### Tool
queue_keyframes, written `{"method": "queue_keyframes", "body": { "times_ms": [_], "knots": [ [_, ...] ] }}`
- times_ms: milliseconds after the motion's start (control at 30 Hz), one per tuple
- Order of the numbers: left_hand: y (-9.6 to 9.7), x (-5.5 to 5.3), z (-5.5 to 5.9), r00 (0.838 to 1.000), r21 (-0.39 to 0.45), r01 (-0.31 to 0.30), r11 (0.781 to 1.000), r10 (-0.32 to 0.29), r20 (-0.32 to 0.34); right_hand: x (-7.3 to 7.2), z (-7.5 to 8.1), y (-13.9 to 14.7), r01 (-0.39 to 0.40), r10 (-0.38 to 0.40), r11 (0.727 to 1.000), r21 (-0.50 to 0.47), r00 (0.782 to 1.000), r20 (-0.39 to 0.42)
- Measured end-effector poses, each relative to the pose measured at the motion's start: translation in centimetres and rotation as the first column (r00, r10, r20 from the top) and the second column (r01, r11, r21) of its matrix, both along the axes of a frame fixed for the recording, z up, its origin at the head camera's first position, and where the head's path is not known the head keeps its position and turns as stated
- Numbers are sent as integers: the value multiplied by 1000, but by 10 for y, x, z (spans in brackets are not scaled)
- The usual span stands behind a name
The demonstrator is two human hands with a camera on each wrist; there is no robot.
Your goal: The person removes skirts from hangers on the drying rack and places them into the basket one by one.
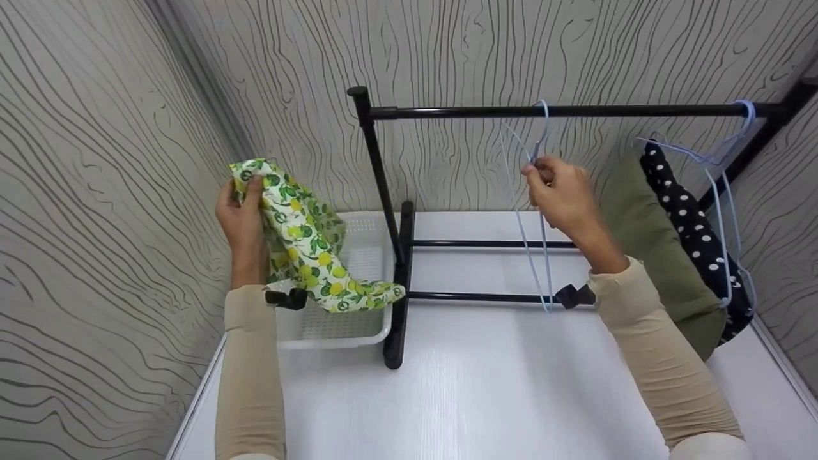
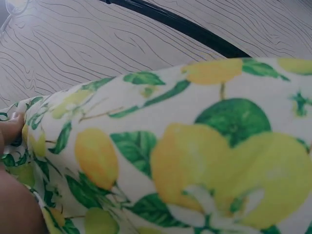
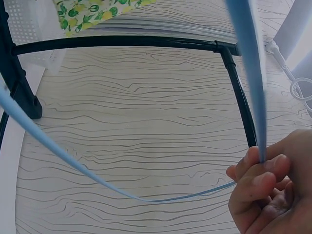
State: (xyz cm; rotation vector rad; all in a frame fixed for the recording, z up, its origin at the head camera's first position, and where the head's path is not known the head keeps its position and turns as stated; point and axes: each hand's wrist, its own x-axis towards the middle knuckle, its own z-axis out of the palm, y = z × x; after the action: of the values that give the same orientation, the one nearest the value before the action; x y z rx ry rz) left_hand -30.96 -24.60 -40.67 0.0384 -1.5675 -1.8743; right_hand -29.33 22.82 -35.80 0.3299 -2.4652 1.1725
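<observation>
beige sleeves [image 1: 664, 358] over white table [image 1: 460, 390]. my left hand [image 1: 244, 220] pinches lemon cloth [image 1: 310, 246] near top edge; rest drapes over white basket [image 1: 377, 335], low end by black rack [image 1: 460, 112], can't tell if touching. my right hand [image 1: 565, 195] pinches blue hanger [image 3: 254, 83] below hook; hook sits over top bar. farther right, green cloth [image 1: 661, 262] and dotted cloth [image 1: 690, 223] hang. patterned wall [image 1: 447, 51] behind.
</observation>
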Motion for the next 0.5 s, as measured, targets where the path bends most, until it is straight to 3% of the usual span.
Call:
{"method": "queue_keyframes", "body": {
  "times_ms": [267,500],
  "knots": [
    [-3,-2,-5,999,-32,3,999,-2,44,-2,1,-6,-2,2,1000,8,1000,-23],
    [2,-5,-14,993,-152,-9,988,26,113,-4,4,-10,-19,19,1000,10,1000,-3]
  ]
}}
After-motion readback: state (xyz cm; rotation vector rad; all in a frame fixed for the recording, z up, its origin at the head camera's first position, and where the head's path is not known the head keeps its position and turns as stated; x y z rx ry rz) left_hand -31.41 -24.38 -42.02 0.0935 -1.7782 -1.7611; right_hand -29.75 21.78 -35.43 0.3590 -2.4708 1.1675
